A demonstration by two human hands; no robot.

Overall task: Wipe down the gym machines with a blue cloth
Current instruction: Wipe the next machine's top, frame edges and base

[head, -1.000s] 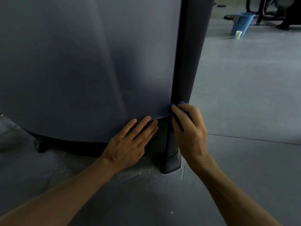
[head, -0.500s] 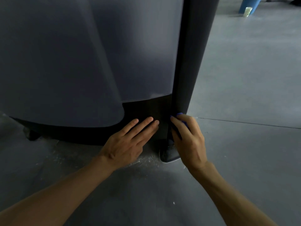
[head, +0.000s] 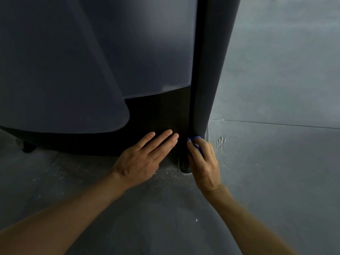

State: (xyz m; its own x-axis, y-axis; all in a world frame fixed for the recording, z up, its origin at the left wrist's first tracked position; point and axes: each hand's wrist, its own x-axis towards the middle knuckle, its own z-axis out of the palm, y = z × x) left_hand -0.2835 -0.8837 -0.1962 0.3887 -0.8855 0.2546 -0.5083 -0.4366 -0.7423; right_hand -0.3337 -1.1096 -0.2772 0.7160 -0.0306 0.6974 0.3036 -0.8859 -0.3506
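Right hand (head: 203, 162) grips the blue cloth (head: 196, 139) bunched under curled fingers, pressed against the dark upright post (head: 207, 89) of the gym machine (head: 92, 61). It has slid down from the grey panel's lower edge to just above the post's foot at the floor (head: 276, 162). Left hand (head: 143, 159) stays flat, fingers straight and together, on the black base panel (head: 156, 111) (bracing, I'd guess). Judging from that, this post stroke is nearly at its end; next likely the foot or another face.
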